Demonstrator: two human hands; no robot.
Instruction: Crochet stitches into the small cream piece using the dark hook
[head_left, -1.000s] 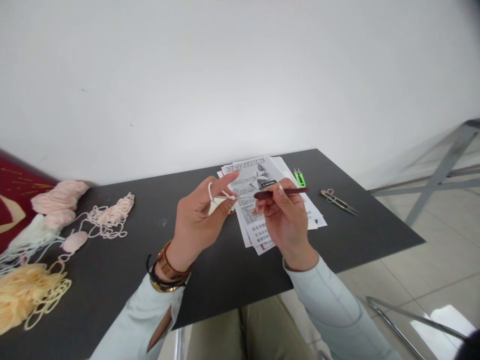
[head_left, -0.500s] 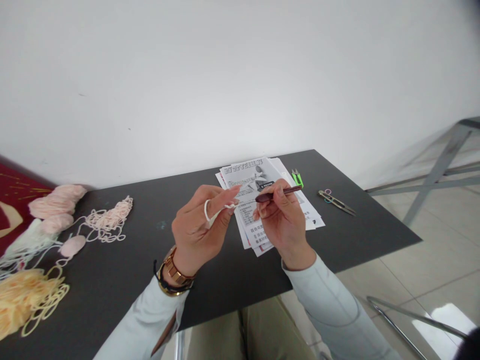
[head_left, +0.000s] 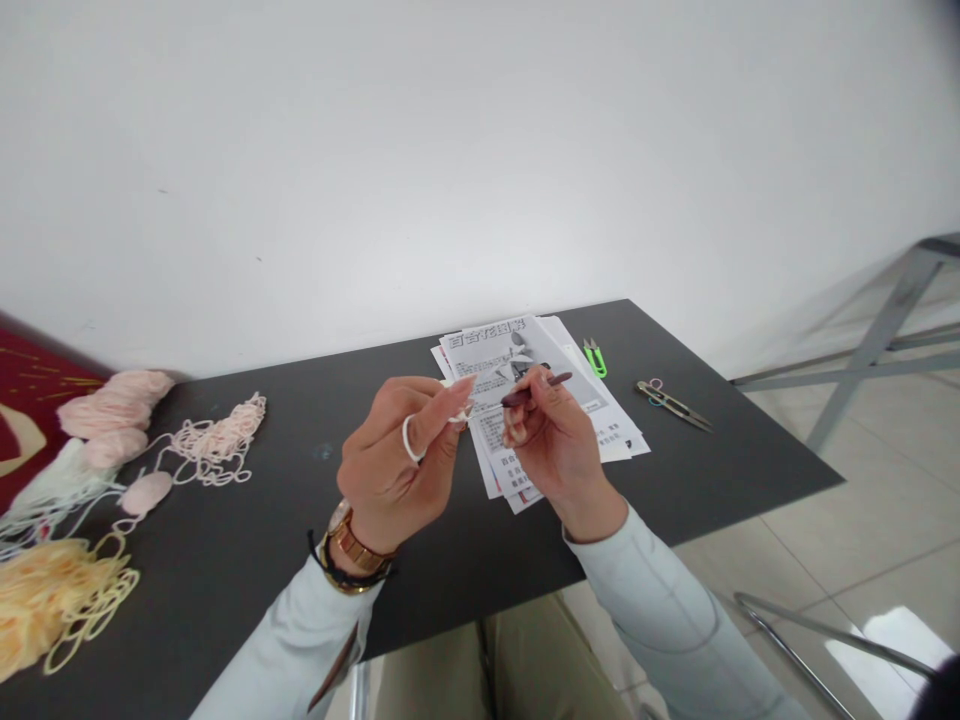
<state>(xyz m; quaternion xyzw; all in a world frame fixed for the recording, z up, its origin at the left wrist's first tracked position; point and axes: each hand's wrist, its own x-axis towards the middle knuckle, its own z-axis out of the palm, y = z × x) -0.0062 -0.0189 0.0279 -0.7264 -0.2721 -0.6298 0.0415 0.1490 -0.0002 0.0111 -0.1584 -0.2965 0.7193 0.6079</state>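
Observation:
My left hand (head_left: pixel 397 455) is closed, with thumb and index finger pinching white yarn (head_left: pixel 407 438). A strand of it loops around one finger, and a small bit shows at the fingertips. Just to the right, my right hand (head_left: pixel 561 450) grips a crochet hook (head_left: pixel 516 398) by its dark reddish-brown handle, held like a pen. The hook's thin end points left toward the pinched yarn; its very tip is too fine to make out. Both hands are raised above the table, partly in front of printed sheets (head_left: pixel 484 345).
Green thread snips (head_left: pixel 595 358) and metal scissors (head_left: pixel 673 404) lie right of the sheets on the dark table (head_left: pixel 300 560). At the left are pink yarn (head_left: pixel 116 405), a loose pale-pink tangle (head_left: pixel 217 440), white yarn and yellow yarn (head_left: pixel 45 595). A wall stands behind.
My right hand with the crochet hook has moved slightly left, closer to the left fingertips. My left hand has turned a little, and the yarn loop sits lower on its finger.

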